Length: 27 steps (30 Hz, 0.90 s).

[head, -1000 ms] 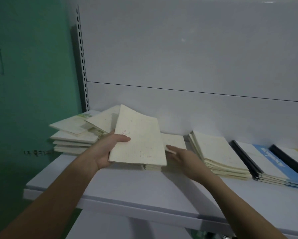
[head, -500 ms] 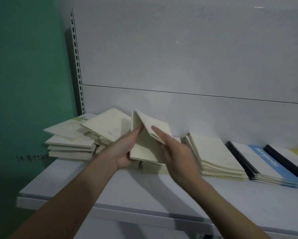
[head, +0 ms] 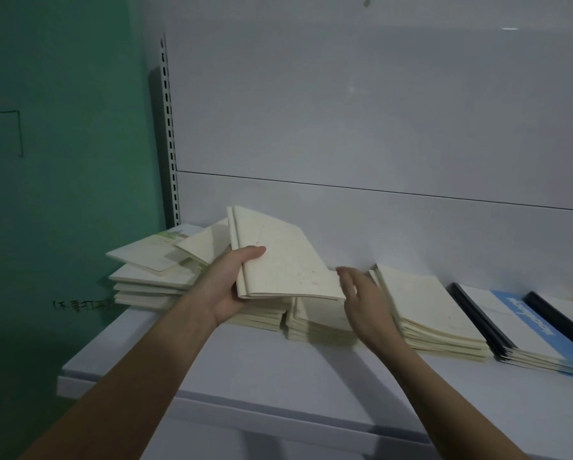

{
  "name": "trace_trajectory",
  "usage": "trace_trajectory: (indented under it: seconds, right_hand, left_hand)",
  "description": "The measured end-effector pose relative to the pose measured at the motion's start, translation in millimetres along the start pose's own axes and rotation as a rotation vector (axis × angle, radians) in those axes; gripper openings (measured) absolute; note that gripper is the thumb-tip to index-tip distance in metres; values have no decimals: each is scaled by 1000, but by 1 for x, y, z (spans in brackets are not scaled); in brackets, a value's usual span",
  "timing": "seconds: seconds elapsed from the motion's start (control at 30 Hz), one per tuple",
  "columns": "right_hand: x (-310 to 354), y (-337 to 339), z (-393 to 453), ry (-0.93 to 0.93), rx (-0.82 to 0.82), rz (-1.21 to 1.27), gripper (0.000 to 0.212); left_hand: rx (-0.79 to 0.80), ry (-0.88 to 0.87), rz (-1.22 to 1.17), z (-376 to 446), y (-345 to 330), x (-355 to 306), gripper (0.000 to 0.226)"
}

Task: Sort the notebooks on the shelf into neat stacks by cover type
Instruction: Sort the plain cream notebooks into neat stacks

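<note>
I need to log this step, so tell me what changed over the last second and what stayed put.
The right hand let go of the cream notebooks and drew back, open, toward the tidy cream stack. The left hand kept hold, its thumb on the cover, and laid them from upright half a second ago back to a flatter tilt. The messy left pile, the blue-covered stack and the shelf did not visibly change.

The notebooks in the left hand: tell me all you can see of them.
The held notebooks look like two thin cream booklets pressed together, with plain, faintly speckled paper covers and no print visible. They are closed and tilted, far end raised toward the back panel. The left hand grips their left edge, thumb on top. They are lifted above the cream stacks on the shelf. The right hand is open beside their right corner; contact cannot be told.
</note>
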State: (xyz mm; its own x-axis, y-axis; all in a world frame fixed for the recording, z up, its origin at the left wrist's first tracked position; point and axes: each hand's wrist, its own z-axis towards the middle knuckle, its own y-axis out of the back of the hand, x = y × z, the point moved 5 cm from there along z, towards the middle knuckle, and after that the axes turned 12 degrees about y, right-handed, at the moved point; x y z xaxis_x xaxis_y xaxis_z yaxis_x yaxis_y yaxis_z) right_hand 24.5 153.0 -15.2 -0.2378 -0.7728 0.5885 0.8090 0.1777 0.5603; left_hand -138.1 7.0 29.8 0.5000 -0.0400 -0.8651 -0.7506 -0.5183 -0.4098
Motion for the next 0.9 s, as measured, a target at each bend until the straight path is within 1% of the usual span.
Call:
trace_trajectory:
  seconds: [0.07, 0.13, 0.17, 0.2, 0.23, 0.27, 0.37, 0.43, 0.53, 0.57, 0.6, 0.67, 0.73, 0.77, 0.83, 0.9]
  right_hand:
    - [-17, -20, -4, 47, 234, -158, 43]
    - [-24, -39, -13, 93, 469, -279, 56]
    - [-25, -46, -17, 107, 550, -329, 63]
    - [-26, -50, -21, 119, 590, -379, 70]
    - [-26, -51, -23, 138, 587, -420, 72]
    - [-25, -50, -23, 161, 558, -455, 69]
    - [-22, -42, -24, 230, 480, -492, 50]
    - [-23, -39, -27, 248, 482, -461, 43]
    - [-29, -33, -37, 184, 507, -404, 42]
    - [-32, -29, -39, 137, 474, -363, 41]
    - [-31, -25, -40, 97, 404, -301, 38]
    - [-18, -10, -38, 21, 160, -135, 28]
    - [3, 7, -37, -52, -106, 45, 29]
    - [14, 14, -38, -71, -213, 125, 30]
    - [37, 24, -42, -88, -362, 237, 28]
    - [60, 29, -47, -45, -422, 242, 26]
  left_hand:
    - [-1, -14, -2, -2, 4, -2, 29]
    - [2, -21, 1, -4, 7, -4, 28]
    - [6, -21, 4, -5, 8, -4, 26]
    - [10, -22, 7, -6, 9, -4, 24]
    - [12, -21, 15, -7, 11, -4, 24]
    - [16, -17, 23, -7, 13, -3, 25]
    - [24, -3, 43, -8, 22, 0, 33]
    - [36, 5, 45, -9, 27, 2, 36]
    - [59, 12, 42, -11, 33, 2, 36]
    - [66, 14, 42, -12, 36, 3, 36]
    - [74, 17, 40, -12, 37, 3, 37]
    - [92, 22, 38, -13, 39, 4, 37]
    - [115, 23, 36, -13, 39, 5, 37]
    - [123, 23, 34, -13, 38, 6, 36]
    - [136, 24, 34, -13, 34, 9, 33]
    - [147, 19, 39, -13, 26, 13, 30]
